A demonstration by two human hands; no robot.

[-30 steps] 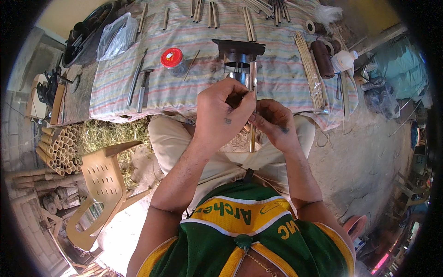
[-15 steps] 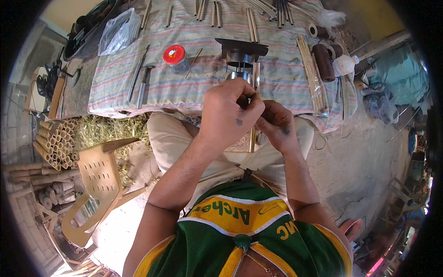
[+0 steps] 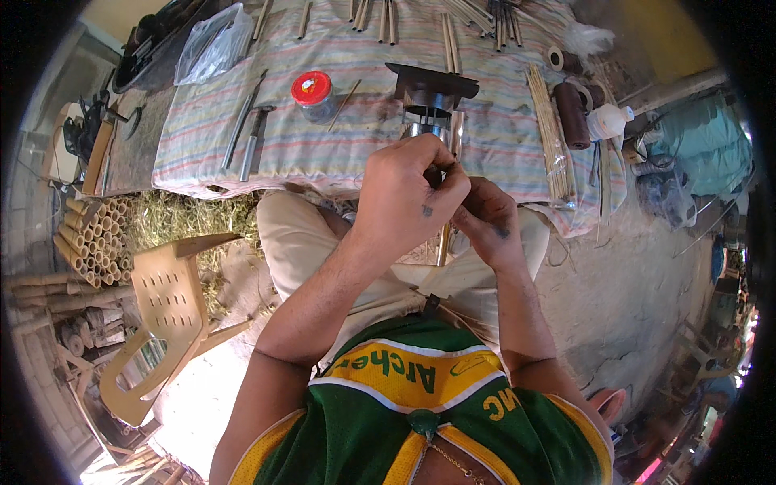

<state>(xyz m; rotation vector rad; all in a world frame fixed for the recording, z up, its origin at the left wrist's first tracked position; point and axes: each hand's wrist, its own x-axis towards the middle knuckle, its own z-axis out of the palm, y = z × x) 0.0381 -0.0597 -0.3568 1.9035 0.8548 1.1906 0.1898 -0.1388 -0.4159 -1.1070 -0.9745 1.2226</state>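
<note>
My left hand (image 3: 412, 182) is closed in a pinch close in front of me, above my lap. Beside it, my right hand (image 3: 489, 217) is closed too, its fingertips close to the left ones. What they hold, if anything, is hidden behind the fingers. A shiny tube-like piece (image 3: 444, 245) shows below the hands, and a similar shiny length (image 3: 458, 133) stands above them; whether they are one piece I cannot tell. Just beyond my left hand is a small burner-like metal device with a dark, wide top plate (image 3: 432, 85), at the near side of the cloth-covered table (image 3: 323, 158).
Left on the table lie a hammer (image 3: 257, 141), a long metal tool (image 3: 242, 121) and a red-lidded jar (image 3: 313, 93). Thin sticks (image 3: 550, 133), dark thread spools (image 3: 571, 117) and a white bottle (image 3: 608, 123) are at right. A plastic chair (image 3: 174, 299) and stacked bamboo tubes (image 3: 93, 242) stand lower left.
The view has shifted slightly, so the table and its things sit a little further right. My hands keep nearly the same pose in front of the device.
</note>
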